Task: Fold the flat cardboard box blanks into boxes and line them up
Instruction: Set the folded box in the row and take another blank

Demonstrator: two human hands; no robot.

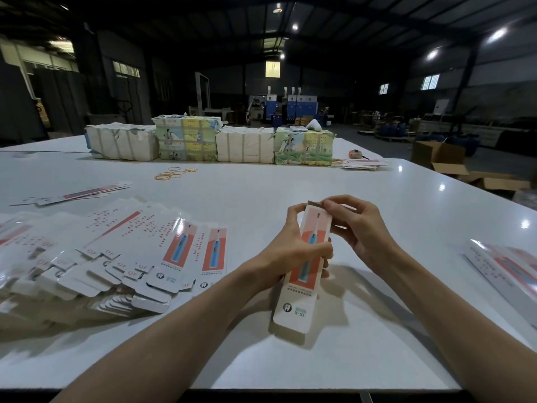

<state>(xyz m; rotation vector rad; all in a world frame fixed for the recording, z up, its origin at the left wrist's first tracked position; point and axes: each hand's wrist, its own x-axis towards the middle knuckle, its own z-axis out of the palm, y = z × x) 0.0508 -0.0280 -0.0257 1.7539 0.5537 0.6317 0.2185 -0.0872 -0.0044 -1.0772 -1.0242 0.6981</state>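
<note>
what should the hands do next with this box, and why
Probably fold the end flap over and tuck it into the box. The left hand grips the formed box round its middle, and the right hand pinches that flap at the far end, where its brown inner side shows, so that end looks not yet closed.

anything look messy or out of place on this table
Mostly untidiness. The flat box blanks on the left lie in a fanned heap, not a squared stack. Loose rubber bands are scattered mid-table, and the paper wrap on the far-left bundle looks torn. The box being folded looks fine.
</note>
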